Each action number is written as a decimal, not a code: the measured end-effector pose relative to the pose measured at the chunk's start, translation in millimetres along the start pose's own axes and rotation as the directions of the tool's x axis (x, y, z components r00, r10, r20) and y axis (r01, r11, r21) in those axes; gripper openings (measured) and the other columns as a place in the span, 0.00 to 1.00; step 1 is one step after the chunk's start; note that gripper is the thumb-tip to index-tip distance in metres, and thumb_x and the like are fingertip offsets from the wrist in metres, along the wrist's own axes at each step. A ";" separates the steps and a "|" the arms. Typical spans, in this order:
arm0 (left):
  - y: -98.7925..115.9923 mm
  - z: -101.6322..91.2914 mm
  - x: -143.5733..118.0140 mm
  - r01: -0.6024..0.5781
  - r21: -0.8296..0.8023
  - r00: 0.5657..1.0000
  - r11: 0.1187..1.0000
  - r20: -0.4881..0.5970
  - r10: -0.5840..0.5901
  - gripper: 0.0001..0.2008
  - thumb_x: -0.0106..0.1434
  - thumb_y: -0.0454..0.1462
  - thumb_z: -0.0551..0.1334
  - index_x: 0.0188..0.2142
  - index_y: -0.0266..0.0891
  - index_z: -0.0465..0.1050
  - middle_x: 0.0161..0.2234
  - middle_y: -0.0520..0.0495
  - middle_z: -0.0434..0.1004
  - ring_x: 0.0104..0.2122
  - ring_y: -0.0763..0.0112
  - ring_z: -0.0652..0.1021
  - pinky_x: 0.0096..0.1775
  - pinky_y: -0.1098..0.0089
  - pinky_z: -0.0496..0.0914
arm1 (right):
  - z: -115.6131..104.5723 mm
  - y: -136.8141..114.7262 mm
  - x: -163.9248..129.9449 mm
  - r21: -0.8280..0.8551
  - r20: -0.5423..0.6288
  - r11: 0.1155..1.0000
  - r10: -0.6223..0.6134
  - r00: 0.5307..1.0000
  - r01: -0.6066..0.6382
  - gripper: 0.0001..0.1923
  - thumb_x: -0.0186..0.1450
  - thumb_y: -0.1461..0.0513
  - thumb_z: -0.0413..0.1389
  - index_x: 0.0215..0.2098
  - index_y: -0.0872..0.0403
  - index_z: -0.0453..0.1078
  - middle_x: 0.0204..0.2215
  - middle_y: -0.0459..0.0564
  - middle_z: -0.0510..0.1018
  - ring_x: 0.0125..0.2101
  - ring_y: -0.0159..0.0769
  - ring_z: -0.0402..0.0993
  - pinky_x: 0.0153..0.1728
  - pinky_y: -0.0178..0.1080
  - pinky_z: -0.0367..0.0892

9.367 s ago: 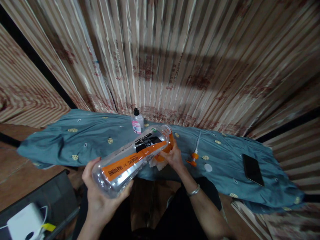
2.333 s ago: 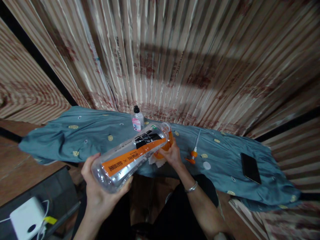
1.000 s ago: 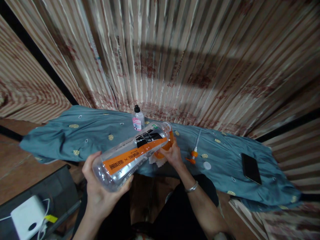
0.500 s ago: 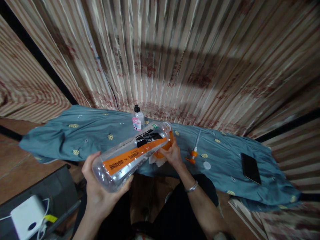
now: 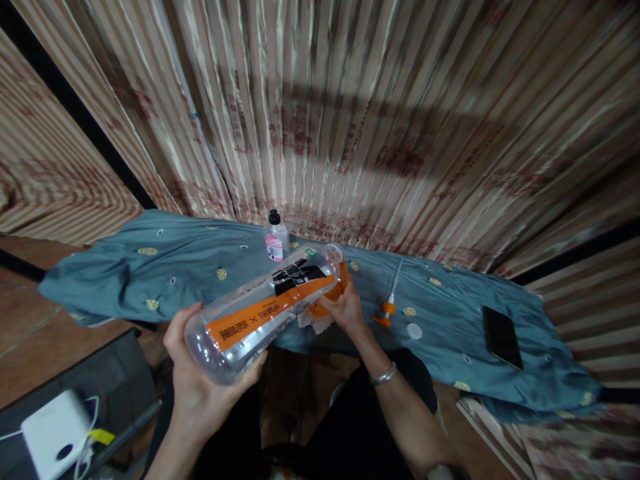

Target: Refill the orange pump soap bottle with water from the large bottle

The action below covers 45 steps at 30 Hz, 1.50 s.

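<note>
My left hand (image 5: 197,383) grips the base of a large clear plastic bottle (image 5: 260,310) with an orange and black label, held tilted with its mouth pointing away. The bottle's mouth meets an orange container (image 5: 334,288), which my right hand (image 5: 345,310) holds over the blue-grey cloth (image 5: 165,267). Something white and crumpled (image 5: 311,323) sits under the right hand. An orange pump head (image 5: 386,313) with a white tube lies just right of that hand, and a round white cap (image 5: 413,331) lies beside it.
A small clear bottle with a black cap and pink label (image 5: 275,241) stands at the back by the striped curtain (image 5: 350,100). A black phone (image 5: 502,337) lies on the cloth at right. A white device with a cable (image 5: 50,437) sits at lower left.
Nearly nothing differs; both hands keep the big bottle tilted into the orange container, with only slight shifts of the view.
</note>
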<state>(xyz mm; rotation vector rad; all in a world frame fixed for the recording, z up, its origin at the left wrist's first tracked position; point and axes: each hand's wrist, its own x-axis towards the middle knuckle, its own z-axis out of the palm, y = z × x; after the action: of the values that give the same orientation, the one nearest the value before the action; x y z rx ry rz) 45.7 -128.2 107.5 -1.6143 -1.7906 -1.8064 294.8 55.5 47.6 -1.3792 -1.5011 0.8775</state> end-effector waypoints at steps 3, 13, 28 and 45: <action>1.7 -0.1 -0.8 -0.010 0.001 1.000 1.000 -0.004 0.010 0.55 0.56 0.60 0.86 0.76 0.53 0.68 0.61 0.45 0.75 0.47 0.56 0.86 0.46 0.58 0.88 | -1.5 -1.1 0.1 0.000 0.008 1.000 0.007 1.000 -0.007 0.39 0.57 0.55 0.83 0.62 0.44 0.74 0.53 0.52 0.96 0.54 0.59 0.97 0.59 0.56 0.91; 8.3 2.8 0.3 0.153 -0.048 0.987 0.987 -0.036 -0.154 0.54 0.50 0.62 0.86 0.69 0.51 0.71 0.60 0.42 0.76 0.48 0.52 0.87 0.47 0.53 0.90 | -1.4 -5.9 -0.5 0.020 0.001 1.000 0.012 1.000 -0.012 0.38 0.55 0.56 0.83 0.59 0.44 0.75 0.52 0.52 0.96 0.53 0.59 0.97 0.57 0.55 0.92; 9.0 -0.1 -1.7 0.088 0.003 0.996 0.996 -0.004 -0.088 0.51 0.58 0.61 0.84 0.73 0.50 0.69 0.62 0.38 0.76 0.51 0.51 0.87 0.51 0.52 0.90 | -1.7 -1.8 0.0 0.004 0.000 1.000 0.019 1.000 -0.019 0.39 0.55 0.56 0.83 0.61 0.44 0.74 0.53 0.52 0.96 0.54 0.60 0.97 0.58 0.57 0.92; 16.9 2.2 2.9 0.235 -0.095 0.970 0.967 -0.040 -0.239 0.54 0.46 0.60 0.88 0.66 0.49 0.71 0.57 0.42 0.76 0.46 0.53 0.86 0.46 0.54 0.89 | 4.4 3.3 0.2 0.025 -0.015 1.000 -0.011 1.000 0.011 0.41 0.56 0.56 0.83 0.64 0.44 0.74 0.55 0.52 0.96 0.55 0.58 0.97 0.60 0.55 0.91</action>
<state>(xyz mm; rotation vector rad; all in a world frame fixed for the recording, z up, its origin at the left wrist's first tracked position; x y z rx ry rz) 57.8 -129.7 119.8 -1.4191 -1.9797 -2.0360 291.8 56.3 43.1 -1.3556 -1.4802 0.8744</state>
